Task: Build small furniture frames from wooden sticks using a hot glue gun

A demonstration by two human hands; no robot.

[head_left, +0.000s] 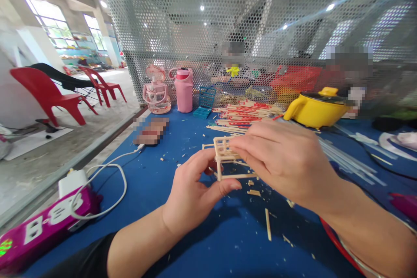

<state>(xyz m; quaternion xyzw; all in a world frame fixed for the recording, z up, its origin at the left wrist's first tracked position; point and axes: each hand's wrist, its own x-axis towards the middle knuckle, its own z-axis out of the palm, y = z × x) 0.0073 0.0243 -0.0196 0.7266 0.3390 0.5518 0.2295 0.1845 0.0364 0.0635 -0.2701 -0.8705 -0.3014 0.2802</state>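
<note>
A small frame of thin wooden sticks [224, 153] is held above the blue table [156, 182], between both hands. My left hand [192, 193] pinches its lower bar from below with thumb and fingers. My right hand [283, 160] grips the frame's right side from above and hides part of it. Loose stick offcuts [267, 224] and chips lie on the table under the hands.
A pile of wooden sticks [243, 115] lies behind, with a yellow pot [314, 108], a pink bottle [184, 90], a pink jug [156, 91] and a small blue basket [206, 100]. A purple power strip [48, 221] with a white charger sits at left. Perforated screen behind; people beyond it.
</note>
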